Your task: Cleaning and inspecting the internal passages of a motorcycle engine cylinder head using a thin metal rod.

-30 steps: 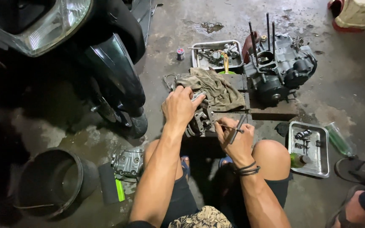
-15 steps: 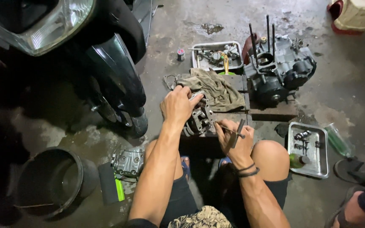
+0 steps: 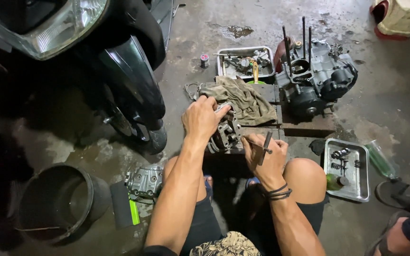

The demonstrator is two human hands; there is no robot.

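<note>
My left hand rests on top of a grey metal engine part and grips it, on a wooden block between my knees. My right hand is closed around a T-shaped hand tool whose thin shaft points left into the engine part. A dirty olive rag lies just behind the part. Beyond the rag stands a dark engine block with long upright studs.
A scooter's front wheel and fender stand at the left. A black bucket and a grey cover part sit by my left knee. Metal trays hold small parts. A green bottle lies right; another person's foot is bottom right.
My left hand has shifted slightly on the engine part. My right hand has turned the T-shaped tool and brought its shaft closer into the part.
</note>
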